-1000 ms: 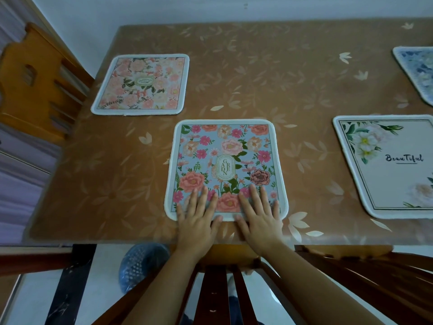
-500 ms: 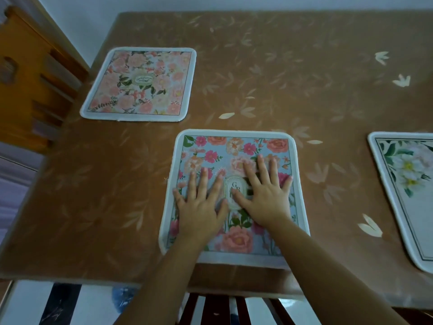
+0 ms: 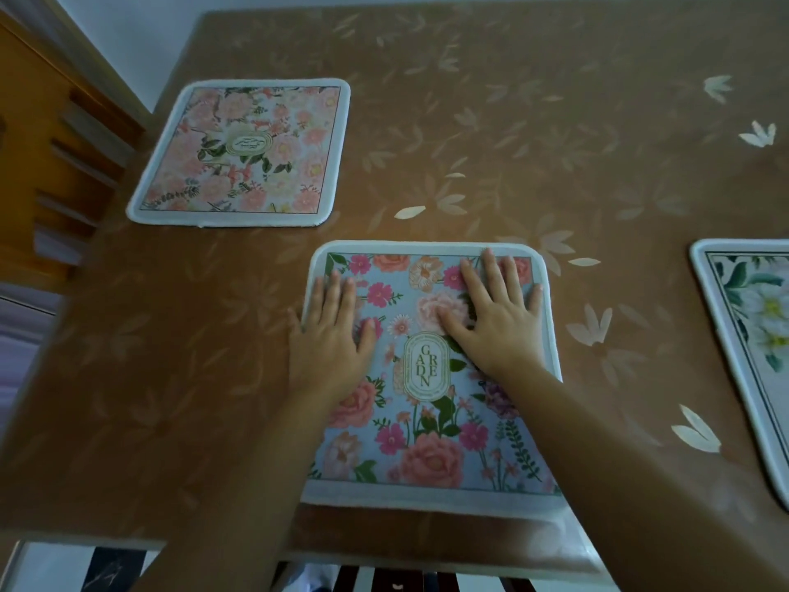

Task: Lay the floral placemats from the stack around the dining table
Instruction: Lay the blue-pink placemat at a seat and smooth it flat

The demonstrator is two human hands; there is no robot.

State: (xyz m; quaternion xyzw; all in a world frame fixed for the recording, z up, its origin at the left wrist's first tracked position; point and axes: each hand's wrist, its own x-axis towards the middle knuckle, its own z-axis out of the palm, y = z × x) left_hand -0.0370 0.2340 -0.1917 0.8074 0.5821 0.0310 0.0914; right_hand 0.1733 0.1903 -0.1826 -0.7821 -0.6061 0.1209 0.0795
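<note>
Placemat point(image 3: 431, 459) lies beneath the flat, pressing left hand point(image 3: 328, 335) and right hand point(image 3: 499, 322), neither gripping; probably thin, light, floppy; best pinched at edges beside the hands.

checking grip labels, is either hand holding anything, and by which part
Nothing is held: left hand and right hand press flat, fingers straight, on the blue placemat, far half.
</note>
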